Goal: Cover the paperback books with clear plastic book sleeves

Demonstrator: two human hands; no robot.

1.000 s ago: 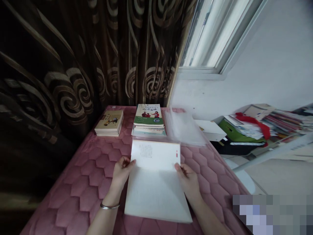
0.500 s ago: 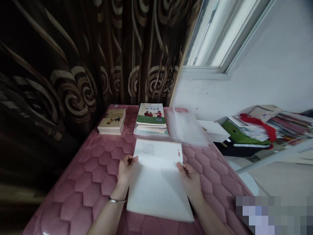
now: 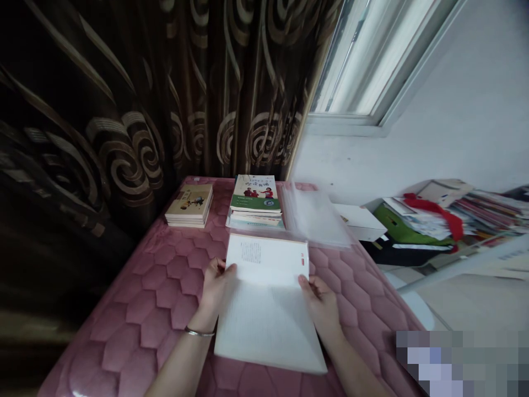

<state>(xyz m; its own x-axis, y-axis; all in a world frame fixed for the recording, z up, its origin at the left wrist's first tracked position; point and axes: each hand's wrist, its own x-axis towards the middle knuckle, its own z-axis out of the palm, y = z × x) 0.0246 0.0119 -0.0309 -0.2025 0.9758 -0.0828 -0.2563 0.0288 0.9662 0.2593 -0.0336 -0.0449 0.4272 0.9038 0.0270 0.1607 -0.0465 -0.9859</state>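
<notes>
An open book (image 3: pixel 268 325) with white pages lies on the pink quilted surface in front of me. Its far part (image 3: pixel 276 253) carries a small block of print and a red mark near the right edge. A clear edge, seemingly plastic, shows along the far side. At the left edge, near the fold, my left hand (image 3: pixel 215 284) grips the book, thumb on top and fingers curled below. My right hand (image 3: pixel 323 298) pinches the opposite edge the same way. The fingertips under the book are hidden.
Behind the book stands a book stack (image 3: pixel 255 201) with a green and white cover on top. Farther left is a smaller stack of tan books (image 3: pixel 190 205). Clear plastic sheets (image 3: pixel 316 215) lie right, near a white box (image 3: pixel 359 220). Patterned curtains (image 3: pixel 198 82) hang behind.
My left thumb has shifted slightly inward over the book's left edge. The right hand and the book look almost unchanged.
</notes>
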